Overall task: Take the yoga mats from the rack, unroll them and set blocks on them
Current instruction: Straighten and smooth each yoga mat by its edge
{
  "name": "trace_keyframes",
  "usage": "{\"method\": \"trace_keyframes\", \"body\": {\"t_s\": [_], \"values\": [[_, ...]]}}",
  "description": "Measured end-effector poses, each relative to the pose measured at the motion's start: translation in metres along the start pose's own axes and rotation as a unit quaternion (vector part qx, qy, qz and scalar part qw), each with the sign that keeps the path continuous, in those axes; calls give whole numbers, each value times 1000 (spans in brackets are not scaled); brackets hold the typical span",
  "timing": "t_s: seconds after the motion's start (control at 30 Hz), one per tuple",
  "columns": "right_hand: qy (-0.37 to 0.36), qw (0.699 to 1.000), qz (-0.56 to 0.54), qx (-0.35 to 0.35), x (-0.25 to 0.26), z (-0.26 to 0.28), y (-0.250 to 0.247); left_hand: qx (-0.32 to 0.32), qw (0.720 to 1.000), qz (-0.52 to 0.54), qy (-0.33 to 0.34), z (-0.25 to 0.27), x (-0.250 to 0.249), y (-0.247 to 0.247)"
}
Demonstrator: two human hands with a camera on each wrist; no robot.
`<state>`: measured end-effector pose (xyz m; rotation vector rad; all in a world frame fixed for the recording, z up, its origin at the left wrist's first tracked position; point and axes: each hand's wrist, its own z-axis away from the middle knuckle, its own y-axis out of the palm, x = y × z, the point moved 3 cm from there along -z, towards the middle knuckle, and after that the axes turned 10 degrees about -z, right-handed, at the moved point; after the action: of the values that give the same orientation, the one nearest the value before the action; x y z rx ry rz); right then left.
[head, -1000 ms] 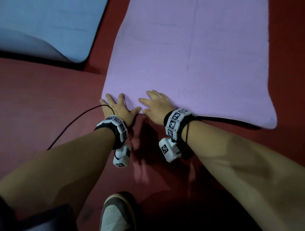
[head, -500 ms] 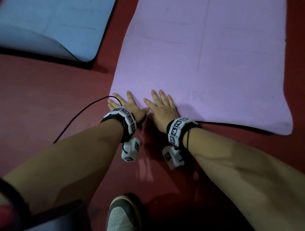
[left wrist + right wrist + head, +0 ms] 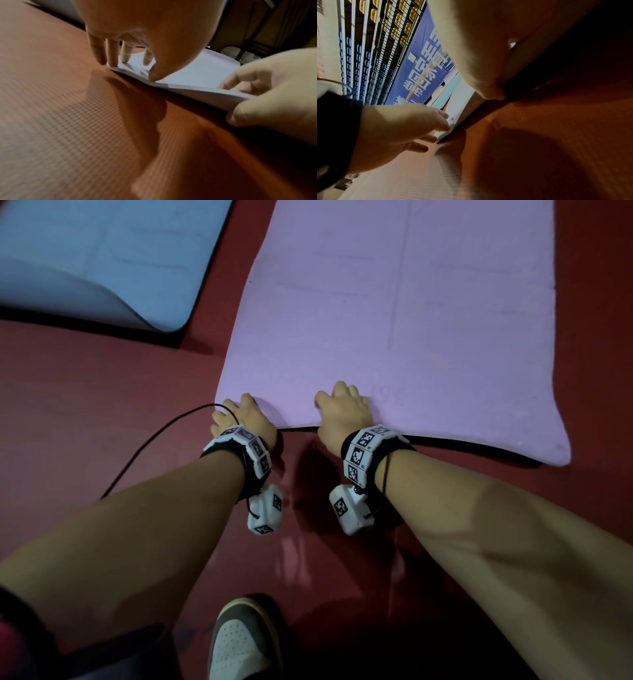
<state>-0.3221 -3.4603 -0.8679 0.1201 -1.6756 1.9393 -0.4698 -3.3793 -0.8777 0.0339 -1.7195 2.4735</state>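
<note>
The purple yoga mat (image 3: 411,320) lies unrolled on the red floor, its near edge just in front of me. My left hand (image 3: 239,419) is at the mat's near-left corner. In the left wrist view its fingertips (image 3: 126,56) press down on that corner (image 3: 197,73). My right hand (image 3: 342,409) sits a little to the right on the same edge. There its thumb is under the edge and its fingers on top, so my right hand (image 3: 265,88) pinches the slightly raised mat. No blocks are in view.
A blue mat (image 3: 102,258) lies unrolled at the upper left, its near corner curled up. A black cable (image 3: 154,446) trails from my left wrist over the red floor (image 3: 85,422). My shoe (image 3: 243,642) is at the bottom. Shelving (image 3: 376,33) and a blue banner (image 3: 419,54) stand behind.
Both hands lay flat side by side on the mat's near edge. Now they have moved apart, their fingers have bent, and the right hand has taken hold of the edge.
</note>
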Motion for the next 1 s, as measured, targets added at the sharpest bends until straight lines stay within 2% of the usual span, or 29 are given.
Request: {"method": "trace_keyframes", "body": {"t_s": [0.13, 0.2, 0.27, 0.3, 0.33, 0.4, 0.47, 0.53, 0.6, 0.7, 0.93, 1.0], "values": [[-1, 998, -57, -8, -2, -1, -11, 44, 990, 104, -78, -5, 0, -11], [-13, 996, -77, -39, -2, 1, -18, 77, 982, 155, -75, -9, -3, -20], [-27, 992, -99, -72, -2, 4, -22, 109, 970, 213, -41, -12, -6, -32], [-33, 989, -112, -89, -2, 5, -24, 122, 972, 201, -28, -14, -7, -38], [-37, 986, -125, -106, -2, 6, -28, 151, 963, 220, -38, -16, -8, -42], [-39, 980, -143, -131, -3, 8, -35, 166, 948, 270, -38, -24, -15, -48], [-33, 975, -163, -145, -5, 8, -44, 166, 907, 385, -46, -22, -20, -59], [-30, 971, -179, -152, -8, 7, -54, 177, 848, 491, -97, -19, -28, -67], [-27, 970, -186, -156, -10, 8, -64, 201, 809, 541, -112, -11, -32, -75], [-12, 967, -196, -161, -13, 10, -73, 244, 727, 623, -157, -7, -32, -76], [13, 971, -206, -124, -26, 24, -74, 274, 658, 694, -107, -3, -54, -89], [13, 971, -215, -106, -34, 29, -70, 270, 657, 696, -105, -6, -57, -91]]}}
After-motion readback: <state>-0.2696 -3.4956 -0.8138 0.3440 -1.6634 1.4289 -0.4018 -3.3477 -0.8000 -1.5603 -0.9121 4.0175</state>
